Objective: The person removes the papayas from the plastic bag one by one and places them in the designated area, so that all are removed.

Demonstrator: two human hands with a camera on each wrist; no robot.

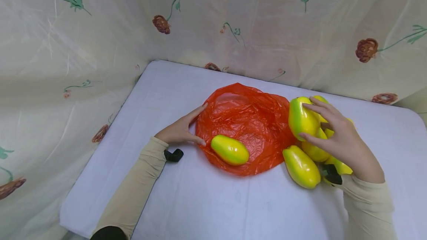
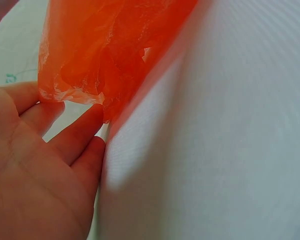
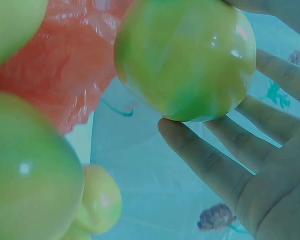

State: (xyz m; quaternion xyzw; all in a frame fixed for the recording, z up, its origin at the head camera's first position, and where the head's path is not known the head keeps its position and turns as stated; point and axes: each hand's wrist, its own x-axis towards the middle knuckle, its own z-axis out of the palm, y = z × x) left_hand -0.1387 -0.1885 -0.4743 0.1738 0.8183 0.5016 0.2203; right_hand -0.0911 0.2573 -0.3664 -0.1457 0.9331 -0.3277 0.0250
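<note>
Firmly, the right hand [image 1: 343, 142] gripped one yellow-green mango [image 1: 303, 119], thumb under its lower end and fingers curled over its top; the right wrist view confirmed the fingers [image 3: 270, 125] cupped behind the raised mango [image 3: 187, 57]. This fruit stood nearly upright, its long axis running from near to far, tilted slightly left, at the right edge of the orange plastic bag [image 1: 247, 125].

Beneath and behind that hand lay a cluster of further mangoes [image 1: 315, 151]; at least three could be made out there, the exact number being hidden by the hand. One of them, the near mango [image 1: 301, 166], lay free on the table with its long axis running diagonally from far left to near right. A single mango [image 1: 230, 150] rested on the near part of the bag, its long axis running left to right, its right end a little nearer the person.

The left hand [image 1: 180, 130] rested at the left rim of the bag [image 2: 115, 55], fingers [image 2: 77, 132] straight and relaxed against the plastic, thumb touching the near edge; it clasped nothing.

One bag was counted, lying flattened and crumpled at mid-table. One white table [image 1: 207, 203] bore everything, and a floral curtain [image 1: 100, 29] enclosed it at the back and left
</note>
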